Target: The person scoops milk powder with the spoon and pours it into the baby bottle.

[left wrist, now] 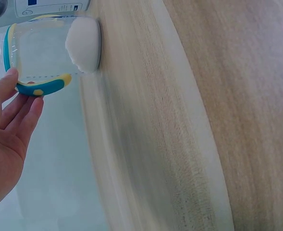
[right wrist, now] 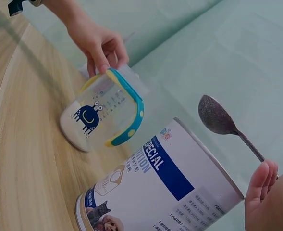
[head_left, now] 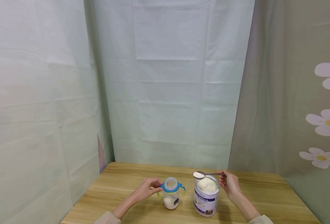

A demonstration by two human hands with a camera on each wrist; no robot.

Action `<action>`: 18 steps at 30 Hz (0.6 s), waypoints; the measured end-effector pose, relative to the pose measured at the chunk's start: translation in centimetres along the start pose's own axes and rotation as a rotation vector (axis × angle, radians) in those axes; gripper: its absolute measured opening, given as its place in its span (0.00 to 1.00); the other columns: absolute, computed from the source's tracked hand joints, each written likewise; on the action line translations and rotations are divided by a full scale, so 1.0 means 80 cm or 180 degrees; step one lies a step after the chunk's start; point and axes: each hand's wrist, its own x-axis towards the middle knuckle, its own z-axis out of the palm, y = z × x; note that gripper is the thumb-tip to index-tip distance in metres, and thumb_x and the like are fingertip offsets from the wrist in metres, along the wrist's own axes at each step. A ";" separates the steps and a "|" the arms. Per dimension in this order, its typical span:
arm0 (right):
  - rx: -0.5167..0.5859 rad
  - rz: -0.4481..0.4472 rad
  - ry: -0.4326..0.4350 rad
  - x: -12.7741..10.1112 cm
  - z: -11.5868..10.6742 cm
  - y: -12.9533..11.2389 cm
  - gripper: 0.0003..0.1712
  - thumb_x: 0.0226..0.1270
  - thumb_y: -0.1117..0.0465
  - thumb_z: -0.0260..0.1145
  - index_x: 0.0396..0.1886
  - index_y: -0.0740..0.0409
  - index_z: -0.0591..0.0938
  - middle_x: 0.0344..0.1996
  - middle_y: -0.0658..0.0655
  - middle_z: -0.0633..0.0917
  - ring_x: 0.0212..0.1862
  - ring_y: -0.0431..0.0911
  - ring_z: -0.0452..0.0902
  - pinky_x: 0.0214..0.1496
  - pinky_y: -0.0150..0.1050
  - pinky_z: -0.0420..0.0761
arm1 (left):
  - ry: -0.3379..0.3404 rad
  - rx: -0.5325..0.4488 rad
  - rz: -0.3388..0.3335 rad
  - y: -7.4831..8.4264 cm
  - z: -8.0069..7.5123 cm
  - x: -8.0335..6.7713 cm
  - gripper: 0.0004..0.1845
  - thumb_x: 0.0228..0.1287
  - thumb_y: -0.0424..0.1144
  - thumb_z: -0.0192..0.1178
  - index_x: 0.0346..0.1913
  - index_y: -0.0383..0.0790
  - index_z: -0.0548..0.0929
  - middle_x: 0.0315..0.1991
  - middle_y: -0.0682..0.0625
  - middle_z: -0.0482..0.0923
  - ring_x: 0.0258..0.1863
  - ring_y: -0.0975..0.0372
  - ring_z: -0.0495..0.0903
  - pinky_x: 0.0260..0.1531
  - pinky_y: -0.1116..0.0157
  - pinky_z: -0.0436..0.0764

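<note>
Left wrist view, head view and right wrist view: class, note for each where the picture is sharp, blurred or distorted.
Left wrist view: the table is smeared with blur along its edge, while the bottle is fairly sharp. Head view: even, soft light, sharp throughout, and the can casts only a faint shadow. Right wrist view: the spoon and the can's label are crisp, and the scene is tilted.

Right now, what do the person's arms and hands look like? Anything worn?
Both hands, left hand and right hand, are bare: no gloves or rings visible. The forearms are uncovered, with light beige sleeves pushed back near the elbows. A dark strap-like item sits at the left wrist.
</note>
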 end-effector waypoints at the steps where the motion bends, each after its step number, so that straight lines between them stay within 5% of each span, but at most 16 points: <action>1: 0.0003 -0.0006 -0.0001 0.000 0.001 0.000 0.26 0.79 0.60 0.39 0.26 0.52 0.80 0.21 0.45 0.74 0.23 0.34 0.69 0.27 0.24 0.73 | 0.0004 0.0006 -0.0005 -0.001 0.000 0.000 0.08 0.65 0.42 0.62 0.42 0.42 0.83 0.39 0.51 0.86 0.39 0.65 0.84 0.41 0.68 0.82; 18: 0.0076 -0.0022 -0.0090 -0.001 0.012 -0.005 0.22 0.78 0.61 0.41 0.32 0.60 0.80 0.21 0.47 0.76 0.24 0.35 0.71 0.29 0.24 0.76 | 0.0027 0.0077 0.0050 -0.003 0.001 0.001 0.08 0.66 0.42 0.61 0.42 0.43 0.83 0.39 0.51 0.86 0.39 0.66 0.84 0.41 0.68 0.82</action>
